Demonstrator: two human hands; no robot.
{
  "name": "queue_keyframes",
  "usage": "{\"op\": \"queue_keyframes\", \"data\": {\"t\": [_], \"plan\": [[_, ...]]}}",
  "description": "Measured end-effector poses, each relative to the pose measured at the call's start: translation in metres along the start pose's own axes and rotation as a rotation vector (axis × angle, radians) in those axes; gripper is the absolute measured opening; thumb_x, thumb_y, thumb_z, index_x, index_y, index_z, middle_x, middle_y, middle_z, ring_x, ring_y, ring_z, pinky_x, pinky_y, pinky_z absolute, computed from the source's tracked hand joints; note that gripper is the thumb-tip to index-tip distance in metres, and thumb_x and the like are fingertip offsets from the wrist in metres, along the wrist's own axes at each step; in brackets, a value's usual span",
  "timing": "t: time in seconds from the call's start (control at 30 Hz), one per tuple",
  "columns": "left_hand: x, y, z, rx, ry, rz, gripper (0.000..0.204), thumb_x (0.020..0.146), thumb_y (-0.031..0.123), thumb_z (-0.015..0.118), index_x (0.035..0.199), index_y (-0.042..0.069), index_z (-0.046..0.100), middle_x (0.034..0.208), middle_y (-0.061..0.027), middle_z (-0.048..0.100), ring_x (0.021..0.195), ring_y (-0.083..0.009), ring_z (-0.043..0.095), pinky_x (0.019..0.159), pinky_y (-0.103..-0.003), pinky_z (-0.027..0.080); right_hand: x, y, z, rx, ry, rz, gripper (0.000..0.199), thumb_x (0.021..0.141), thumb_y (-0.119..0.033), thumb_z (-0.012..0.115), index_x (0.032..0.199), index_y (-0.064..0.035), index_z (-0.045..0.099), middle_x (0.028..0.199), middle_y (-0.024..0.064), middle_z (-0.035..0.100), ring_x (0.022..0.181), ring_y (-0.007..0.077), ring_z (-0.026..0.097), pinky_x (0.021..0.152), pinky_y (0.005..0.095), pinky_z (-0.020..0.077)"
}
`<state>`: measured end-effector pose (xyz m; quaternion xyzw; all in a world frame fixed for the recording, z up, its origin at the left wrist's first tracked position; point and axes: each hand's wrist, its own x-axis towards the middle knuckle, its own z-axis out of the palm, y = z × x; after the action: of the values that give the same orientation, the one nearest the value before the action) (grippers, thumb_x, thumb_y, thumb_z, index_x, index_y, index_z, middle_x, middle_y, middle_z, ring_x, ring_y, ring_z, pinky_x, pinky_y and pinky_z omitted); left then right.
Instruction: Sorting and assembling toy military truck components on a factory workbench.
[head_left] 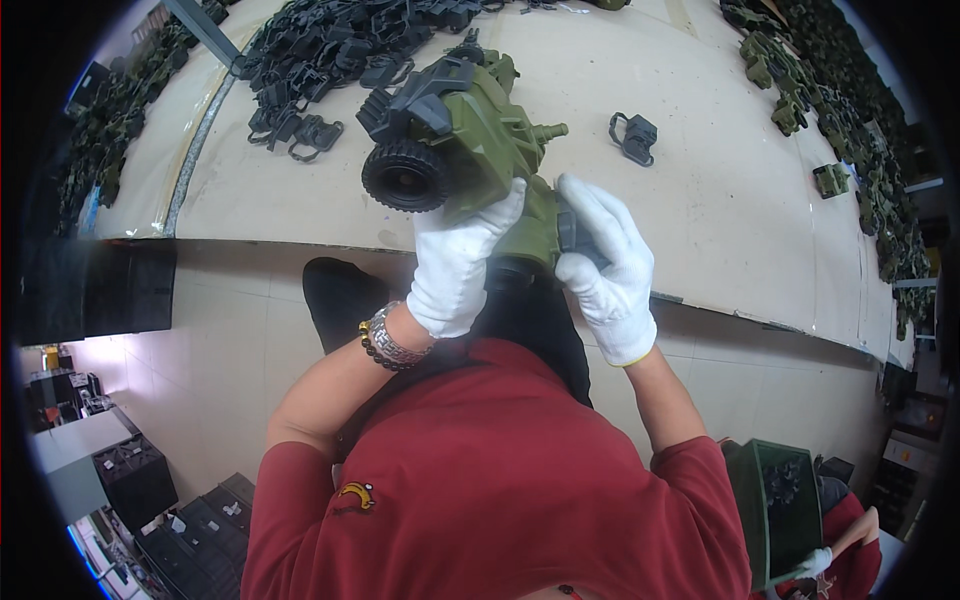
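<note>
My left hand (455, 262), in a white glove, is closed round the underside of an olive-green toy military vehicle (490, 135). The vehicle is held tilted above the near edge of the table, with a chunky black wheel (405, 176) facing left and dark grey plastic fittings (432, 92) on its upper end. My right hand (612, 285), gloved too, has its thumb and fingers on either side of a small dark grey plastic part (567, 228) against the vehicle's near right side. Part of that piece is hidden by my fingers.
A heap of dark grey plastic parts (335, 45) covers the table's far left. One loose grey part (637, 138) lies right of the vehicle. Green parts (785, 115) line the right side. Behind me at right, a co-worker's gloved hand (815, 562) touches a green crate (742, 500).
</note>
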<state>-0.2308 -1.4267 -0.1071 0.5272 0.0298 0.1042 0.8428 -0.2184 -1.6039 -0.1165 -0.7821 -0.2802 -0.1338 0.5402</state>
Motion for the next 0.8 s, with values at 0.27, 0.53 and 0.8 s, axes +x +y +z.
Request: {"op": "queue_keyframes", "data": {"t": [0.27, 0.53, 0.8], "plan": [[0.006, 0.010, 0.004, 0.001, -0.054, -0.047, 0.038, 0.091, 0.000, 0.071, 0.126, 0.000, 0.059, 0.119, -0.0068, 0.065, 0.107, -0.0139, 0.063, 0.092, -0.029, 0.053, 0.013, 0.006, -0.011, -0.243, -0.081, -0.328, 0.082, 0.086, -0.062, 0.060, 0.139, 0.0002, 0.054, 0.136, 0.0226, 0.059, 0.098, 0.0390, 0.062, 0.088, 0.0426, 0.0495], [0.024, 0.030, 0.040, -0.563, -0.037, -0.428, 0.044, 0.101, 0.045, 0.057, 0.125, 0.007, 0.059, 0.112, -0.0089, 0.067, 0.103, -0.0218, 0.068, 0.091, -0.040, 0.057, 0.028, -0.036, -0.043, -0.294, -0.014, -0.217, 0.122, 0.059, -0.082, 0.069, 0.150, -0.0071, 0.040, 0.147, 0.0303, 0.042, 0.119, 0.0438, 0.053, 0.103, 0.0504, 0.0417], [0.014, 0.010, 0.092, -0.601, -0.082, -0.952, 0.069, 0.102, 0.064, 0.035, 0.138, 0.007, 0.050, 0.134, -0.0158, 0.058, 0.122, -0.0323, 0.060, 0.104, -0.048, 0.052, 0.004, -0.004, -0.057, -0.640, 0.254, -0.360, 0.079, 0.065, -0.070, 0.077, 0.120, -0.0150, 0.061, 0.125, 0.0214, 0.053, 0.103, 0.0373, 0.056, 0.086, 0.0458, 0.0484]]}}
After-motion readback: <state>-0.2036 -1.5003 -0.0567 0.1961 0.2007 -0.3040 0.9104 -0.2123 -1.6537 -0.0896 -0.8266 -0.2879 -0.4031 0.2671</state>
